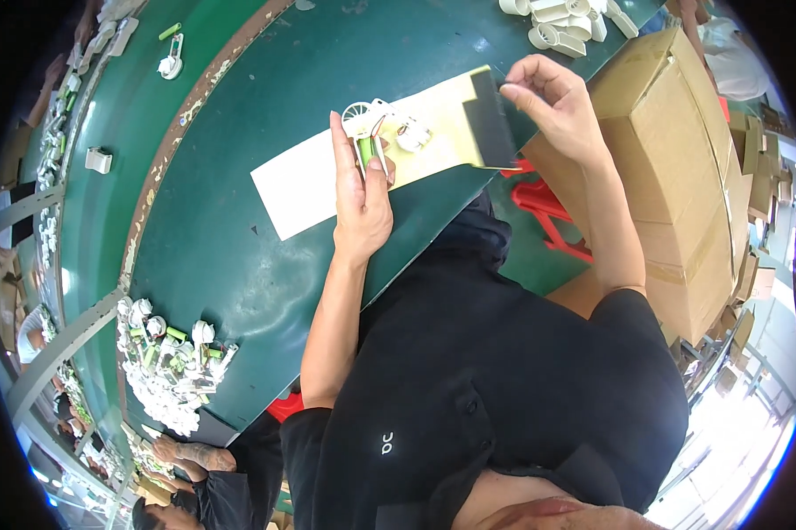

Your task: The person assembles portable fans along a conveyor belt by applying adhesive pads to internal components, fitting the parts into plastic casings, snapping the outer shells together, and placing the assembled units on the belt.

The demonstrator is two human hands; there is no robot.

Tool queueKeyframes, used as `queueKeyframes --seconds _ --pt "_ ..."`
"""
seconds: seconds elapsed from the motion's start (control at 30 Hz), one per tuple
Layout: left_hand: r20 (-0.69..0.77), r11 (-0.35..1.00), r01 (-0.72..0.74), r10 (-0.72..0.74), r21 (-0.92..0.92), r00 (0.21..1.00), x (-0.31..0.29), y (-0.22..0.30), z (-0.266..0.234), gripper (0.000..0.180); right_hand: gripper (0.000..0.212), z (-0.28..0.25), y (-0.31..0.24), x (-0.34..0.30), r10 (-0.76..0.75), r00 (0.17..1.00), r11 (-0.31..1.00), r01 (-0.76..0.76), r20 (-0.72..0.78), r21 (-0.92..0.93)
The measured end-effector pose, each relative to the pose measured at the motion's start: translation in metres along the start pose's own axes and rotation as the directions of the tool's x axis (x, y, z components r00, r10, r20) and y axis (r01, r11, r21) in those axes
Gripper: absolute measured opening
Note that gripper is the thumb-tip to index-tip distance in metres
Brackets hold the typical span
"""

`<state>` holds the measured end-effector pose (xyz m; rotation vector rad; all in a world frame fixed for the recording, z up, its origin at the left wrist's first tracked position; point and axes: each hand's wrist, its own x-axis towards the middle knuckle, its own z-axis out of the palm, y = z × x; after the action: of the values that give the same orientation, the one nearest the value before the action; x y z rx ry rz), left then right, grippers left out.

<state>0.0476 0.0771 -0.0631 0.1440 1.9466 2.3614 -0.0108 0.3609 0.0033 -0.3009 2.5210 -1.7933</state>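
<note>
1. Green belting (pixel 106 231) ran along the left side, carrying a small white housing (pixel 98 159) and, farther up, a white part (pixel 171 62) with a green cylinder near its end.
2. White and green components lay in a dense heap (pixel 170 375) on the lower left of the worktop (pixel 257 300), and a co-worker's tattooed forearm (pixel 205 457) reached in just below it.
3. At the centre, a person's left hand (pixel 363 208) gripped a white assembly (pixel 369 146) fitted with a green cylinder, its fingers closed about the piece, thumb on the near side. The assembly stood over a pale sheet (pixel 294 190), white at one end and yellow toward the other, with a spoked white ring (pixel 356 110) at its upper end.
4. Just right of that grip, a rounded white piece (pixel 413 135) with thin wires rested on the sheet; whether it was joined to the assembly could not be told.
5. Black material (pixel 490 122) covered the sheet's right end. Right beside it hovered the right hand (pixel 553 104), fingers bent and thumb near the forefinger; whether they pinched anything could not be told.
6. Red stool parts (pixel 544 205) showed below, cream-coloured tubular parts (pixel 568 19) were piled at the worktop's top edge, and a large cardboard box (pixel 659 168) stood at far right.
</note>
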Motion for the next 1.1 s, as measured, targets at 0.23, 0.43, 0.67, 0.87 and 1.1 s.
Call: queueKeyframes --seconds 0.23,0.43,0.67,0.87,1.1 --pt "0.003 0.997 -0.073 0.073 0.016 0.997 -0.004 0.032 0.016 0.072 0.013 0.025 -0.102 -0.017 -0.261 0.965 0.964 0.259 -0.028 -0.051" --pt "0.047 0.997 -0.073 0.071 0.035 0.996 -0.008 0.064 0.019 0.074 0.012 0.034 -0.134 -0.006 -0.244 0.948 0.965 0.259 0.202 -0.048" --pt "0.027 0.993 -0.102 0.104 -0.058 0.994 -0.011 0.075 0.016 0.075 0.010 0.041 -0.132 0.011 -0.104 0.981 0.992 0.089 0.167 0.094" --pt "0.030 0.999 -0.045 0.045 0.001 0.999 -0.010 0.083 0.016 0.078 0.007 0.055 -0.146 0.014 -0.014 0.932 0.996 0.047 0.361 -0.082" --pt "0.070 0.993 -0.099 0.095 0.059 0.993 -0.012 0.082 0.014 0.079 0.009 0.066 -0.145 0.029 0.080 0.872 0.990 -0.011 0.484 -0.143"
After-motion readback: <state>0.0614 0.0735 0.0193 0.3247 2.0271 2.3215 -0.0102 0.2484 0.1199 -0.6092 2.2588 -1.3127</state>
